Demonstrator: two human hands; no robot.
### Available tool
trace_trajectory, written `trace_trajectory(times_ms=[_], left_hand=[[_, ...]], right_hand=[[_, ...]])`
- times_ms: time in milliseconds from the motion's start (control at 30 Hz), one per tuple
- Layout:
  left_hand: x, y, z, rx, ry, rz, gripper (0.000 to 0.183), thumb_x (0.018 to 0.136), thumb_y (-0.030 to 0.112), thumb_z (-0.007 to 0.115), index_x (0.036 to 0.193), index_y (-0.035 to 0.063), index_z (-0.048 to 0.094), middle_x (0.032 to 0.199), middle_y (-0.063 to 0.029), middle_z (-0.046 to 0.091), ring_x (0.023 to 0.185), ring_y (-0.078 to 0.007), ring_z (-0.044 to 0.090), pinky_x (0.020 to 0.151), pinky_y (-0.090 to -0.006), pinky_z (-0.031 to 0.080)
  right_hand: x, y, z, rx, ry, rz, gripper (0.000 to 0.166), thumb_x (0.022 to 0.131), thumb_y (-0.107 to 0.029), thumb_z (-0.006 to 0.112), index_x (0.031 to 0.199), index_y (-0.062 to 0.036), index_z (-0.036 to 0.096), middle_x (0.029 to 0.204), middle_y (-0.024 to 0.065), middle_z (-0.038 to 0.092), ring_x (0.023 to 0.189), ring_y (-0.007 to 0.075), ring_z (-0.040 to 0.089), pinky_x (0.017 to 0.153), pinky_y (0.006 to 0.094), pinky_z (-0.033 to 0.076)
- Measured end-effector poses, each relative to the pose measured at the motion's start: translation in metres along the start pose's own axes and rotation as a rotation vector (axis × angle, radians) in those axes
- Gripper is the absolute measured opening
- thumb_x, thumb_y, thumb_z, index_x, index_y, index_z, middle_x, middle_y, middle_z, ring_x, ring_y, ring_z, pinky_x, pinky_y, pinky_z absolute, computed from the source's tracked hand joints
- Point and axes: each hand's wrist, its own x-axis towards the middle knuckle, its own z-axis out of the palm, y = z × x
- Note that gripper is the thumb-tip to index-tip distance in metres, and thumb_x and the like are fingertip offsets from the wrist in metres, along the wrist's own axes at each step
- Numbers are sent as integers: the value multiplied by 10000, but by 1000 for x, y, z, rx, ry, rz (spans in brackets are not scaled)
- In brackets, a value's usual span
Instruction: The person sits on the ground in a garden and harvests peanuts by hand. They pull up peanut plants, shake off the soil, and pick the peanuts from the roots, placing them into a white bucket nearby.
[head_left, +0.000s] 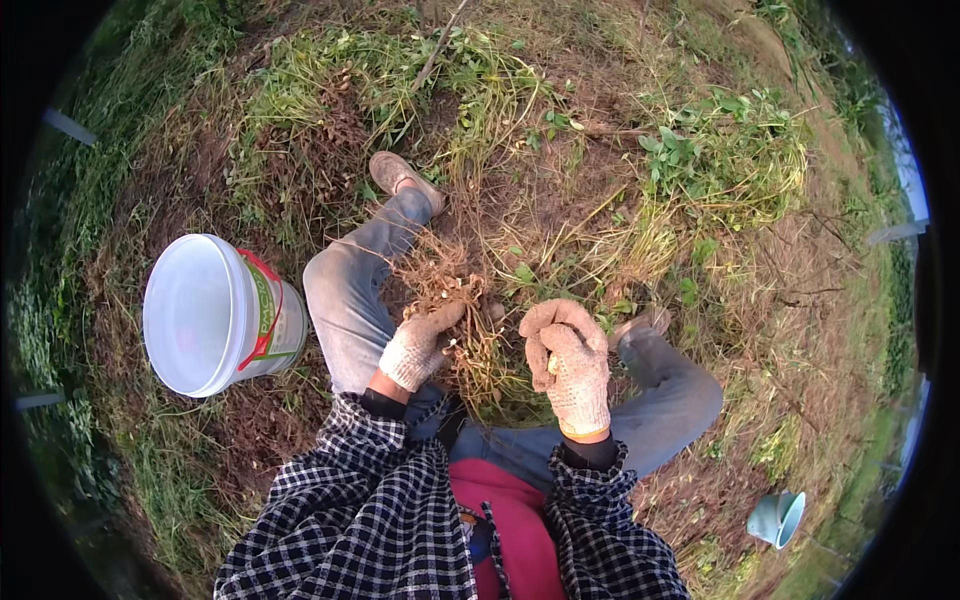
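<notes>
My left hand (421, 341), in a soiled knit work glove, grips an uprooted peanut plant (484, 367). Its tangled brown roots (439, 274), with a few pods among them, stick up beyond my fingers, and the stems hang down between my legs. To the right of the plant and apart from it, my right hand (568, 360) wears a matching glove. Its fingers curl in toward the palm, where a small yellowish peanut pod (553, 365) shows. Whether more pods lie inside that hand is hidden by the glove.
A white plastic bucket (199, 315) with a red handle leans beside my left knee. Piles of pulled peanut plants (330, 112) lie ahead, and another heap (727, 165) is ahead to the right. A small pale green bucket (777, 519) sits far right. A thin stick (442, 49) stands ahead.
</notes>
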Motion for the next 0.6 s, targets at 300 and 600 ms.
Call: trace_trajectory(times_ms=[300,600], left_hand=[[-12,5,20,-252,-137,98,458,906,36,608,1347,36,483,1259,-107,608,1078,-211,626,917,-323,536],[-9,-9,29,-20,-161,157,641,838,-31,705,1415,50,437,1306,-75,575,1169,-187,569,975,-316,483]], right_hand=[[21,29,26,-1210,193,-74,396,909,-324,657,1186,-47,601,968,159,694,859,335,680,747,406,534],[26,50,-10,-226,306,124,225,949,-225,630,1046,-22,616,654,41,588,451,143,526,410,275,377]])
